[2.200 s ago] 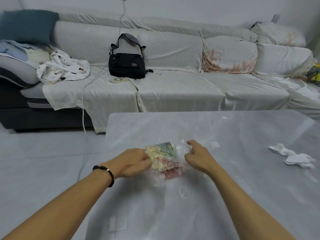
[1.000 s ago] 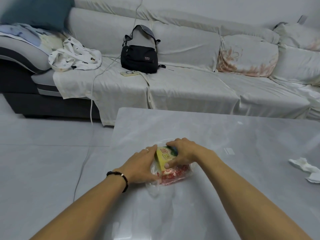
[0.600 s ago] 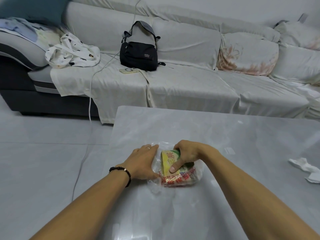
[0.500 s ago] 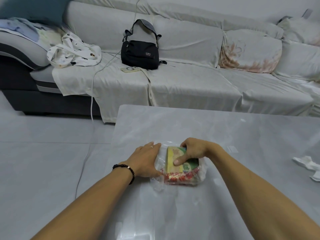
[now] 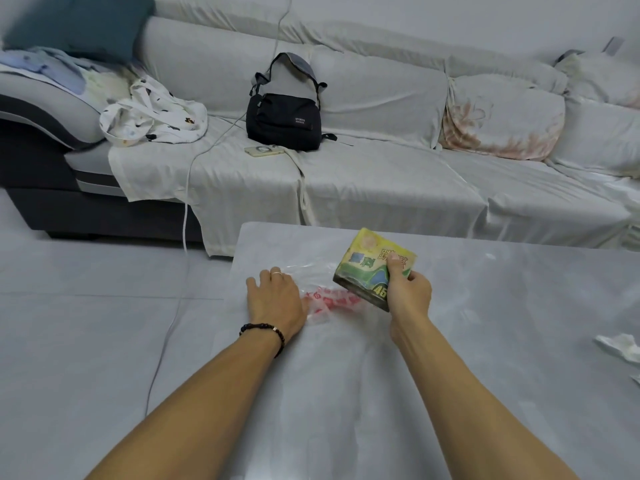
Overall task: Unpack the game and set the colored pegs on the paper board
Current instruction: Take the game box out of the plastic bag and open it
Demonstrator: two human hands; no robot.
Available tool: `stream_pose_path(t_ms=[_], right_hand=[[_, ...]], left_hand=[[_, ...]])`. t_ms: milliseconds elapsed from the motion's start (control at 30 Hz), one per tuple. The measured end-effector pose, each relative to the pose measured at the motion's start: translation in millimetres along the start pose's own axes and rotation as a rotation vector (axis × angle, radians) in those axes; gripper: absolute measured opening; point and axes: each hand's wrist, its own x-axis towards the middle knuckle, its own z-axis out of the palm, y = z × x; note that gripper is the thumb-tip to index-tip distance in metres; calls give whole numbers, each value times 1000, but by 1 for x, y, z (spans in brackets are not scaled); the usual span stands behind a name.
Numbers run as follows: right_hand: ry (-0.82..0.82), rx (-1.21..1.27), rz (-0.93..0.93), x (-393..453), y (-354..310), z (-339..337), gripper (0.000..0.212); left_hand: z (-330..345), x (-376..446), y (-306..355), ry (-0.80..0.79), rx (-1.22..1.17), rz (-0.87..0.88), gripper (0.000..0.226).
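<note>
My right hand (image 5: 407, 292) grips a small yellow-and-green game box (image 5: 370, 265), lifted and tilted just above the grey table (image 5: 346, 393). A clear plastic bag (image 5: 329, 292) with red print lies flat on the table left of the box. My left hand (image 5: 273, 299) presses down on the bag's left end, fingers spread. The box is outside the bag. No pegs or paper board are visible.
Crumpled white tissues (image 5: 620, 344) lie at the table's right edge. Beyond the table stands a long covered sofa (image 5: 381, 174) holding a black bag (image 5: 284, 116), a phone (image 5: 264, 151) and a white tote. A cable (image 5: 185, 209) hangs from the sofa to the floor.
My right hand has pulled the box out of the plastic bag and lifted it to the right. The left hand stayed pinning the bag, which now lies flat.
</note>
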Motion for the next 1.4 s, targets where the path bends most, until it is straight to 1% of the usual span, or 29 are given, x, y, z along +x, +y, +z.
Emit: stream_pose_path(t_ms=[100, 167, 233, 333, 400, 467, 500, 533, 600, 667, 700, 733, 800, 833, 867, 900, 933, 967, 1000, 1033, 1067, 1133, 1200, 1267, 1333, 1400], right_hand=[[24, -134, 4, -6, 15, -5, 45], [5, -266, 55, -8, 28, -5, 46], [-23, -328, 119, -9, 34, -1, 47], [-98, -310, 117, -6, 34, 5, 47], [-135, -304, 73, -8, 27, -2, 41], [-183, -286, 38, -16, 23, -20, 40], [-223, -279, 37, -22, 23, -32, 40], [-268, -264, 50, -29, 23, -44, 40], [-365, -249, 86, -43, 27, -69, 41], [-413, -324, 81, -54, 33, -88, 43], [-422, -411, 39, -58, 35, -96, 43], [-414, -561, -33, -62, 35, -101, 45], [-350, -969, -235, -66, 32, -111, 48], [-326, -1093, -338, -67, 28, -114, 47], [-373, -1132, -398, -68, 22, -116, 54], [-489, -1124, -421, -67, 16, -117, 72], [-639, -1117, -421, -68, 11, -118, 92], [-772, -1189, -433, -70, 8, -116, 109], [-859, -1306, -470, -71, 8, -112, 121], [-901, -1417, -520, -73, 10, -108, 128], [-910, -1479, -561, -72, 13, -105, 131], [-872, -1449, -580, -70, 13, -100, 130], [-823, -1314, -546, -65, 8, -100, 126], [-783, -1214, -535, -62, 1, -103, 117], [-767, -1189, -526, -60, 0, -104, 102], [-750, -1132, -471, -59, 1, -105, 84]], left_hand=[[-6, 5, -1, -18, -138, -49, 60], [-10, -3, -2, 30, -240, 33, 58], [-14, -19, -6, 52, -310, 158, 54], [-15, -42, -14, 65, -305, 310, 53], [-17, -54, -16, 139, -342, 384, 55], [-26, -65, -12, 211, -449, 412, 66], [-30, -70, -9, 201, -498, 431, 72], [-33, -75, -4, 147, -528, 464, 78], [-36, -86, 8, -47, -501, 550, 100], [-34, -95, 20, -209, -442, 582, 120], [-30, -99, 24, -259, -437, 575, 125], [-26, -102, 27, -293, -441, 565, 126], [-18, -106, 31, -329, -458, 565, 125], [-15, -107, 32, -341, -470, 571, 125], [-13, -106, 31, -352, -485, 573, 127], [-11, -105, 30, -362, -497, 572, 129], [-10, -104, 28, -372, -505, 571, 132], [-10, -103, 26, -380, -515, 566, 134], [-9, -103, 25, -387, -536, 559, 136], [-8, -103, 23, -392, -560, 554, 137], [-6, -102, 22, -393, -580, 553, 138], [-2, -102, 20, -390, -605, 552, 140], [2, -100, 18, -386, -643, 537, 140], [5, -98, 20, -352, -733, 498, 135], [6, -96, 23, -274, -828, 450, 121], [5, -94, 28, -209, -889, 442, 96]])
